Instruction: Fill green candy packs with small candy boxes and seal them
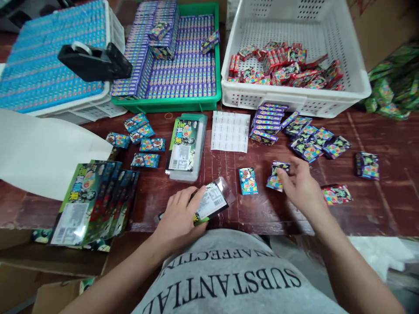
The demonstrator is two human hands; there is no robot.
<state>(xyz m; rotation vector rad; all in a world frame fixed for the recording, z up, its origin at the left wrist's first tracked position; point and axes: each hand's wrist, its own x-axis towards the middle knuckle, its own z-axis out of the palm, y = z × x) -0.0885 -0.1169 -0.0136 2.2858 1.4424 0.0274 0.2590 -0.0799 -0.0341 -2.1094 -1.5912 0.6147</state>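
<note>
At the table's front edge my left hand is closed over a clear plastic package with a printed card. My right hand pinches a small purple candy box at the tabletop, thumb on its right side. Left of that box lies a blue candy box, apart from both hands. A red candy box lies right of my right wrist, partly hidden behind it. Beyond my left hand sit stacked clear trays with a green-and-black card.
Behind stand a green crate of purple boxes, a white basket of red boxes and a white crate of blue boxes under a black tape dispenser. A sticker sheet, loose purple boxes and printed cards lie around.
</note>
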